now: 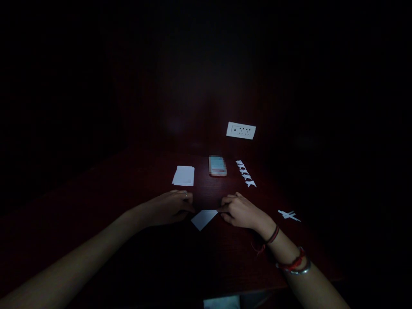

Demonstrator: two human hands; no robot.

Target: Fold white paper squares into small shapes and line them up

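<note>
A folded piece of white paper [204, 219] lies on the dark red table between my hands, one pointed corner toward me. My right hand [240, 210] has its fingers curled in, and their tips pinch the paper's right corner. On the other side, my left hand [175, 206], with a ring on one finger, is closed with bent fingers. Its fingertips sit beside the paper's left edge; whether they grip anything is too dark to see. Beyond my left hand rests a stack of white paper sheets [184, 176].
A phone [218, 166] with a lit, blurred screen lies farther back. To its right runs a row of small folded paper pieces [246, 174]. Thin paper strips [289, 215] lie right of my right hand. A white socket panel [241, 130] is on the back wall.
</note>
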